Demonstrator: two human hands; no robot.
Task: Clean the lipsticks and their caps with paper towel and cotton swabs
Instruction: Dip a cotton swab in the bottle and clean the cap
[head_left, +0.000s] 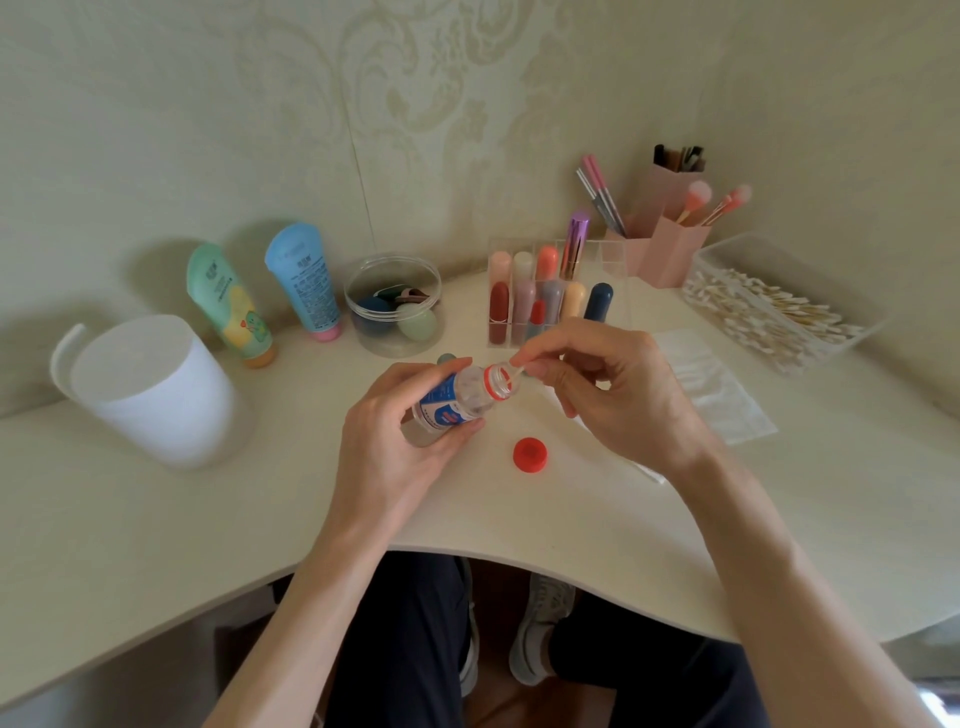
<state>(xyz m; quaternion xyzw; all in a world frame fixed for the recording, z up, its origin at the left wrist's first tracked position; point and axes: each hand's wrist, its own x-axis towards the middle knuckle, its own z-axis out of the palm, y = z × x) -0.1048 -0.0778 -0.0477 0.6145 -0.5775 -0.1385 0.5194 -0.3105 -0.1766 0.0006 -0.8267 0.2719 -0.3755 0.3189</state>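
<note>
Currently, head view only. Left hand (395, 431) grips a small clear bottle (457, 402) with a blue label, tilted, open red-ringed mouth toward the right. Right hand (608, 395) pinches a cotton swab (517, 370) between thumb and fingertips; the swab tip is at the bottle mouth. Red cap (530, 454) lies on the table (208, 519), just in front of the bottle.

Lipsticks (545, 301) stand upright in a clear rack behind the hands, caps on. Paper towel roll (156, 389) stands at far left. Clear box of swabs (769, 312) sits at far right, beside pink brush holders (670, 244). A pale flat sheet (717, 384) lies right of the right hand; material unclear. Green tube (228, 306), blue tube (306, 283) and a round tub (395, 306) of sponges sit along the wall.
</note>
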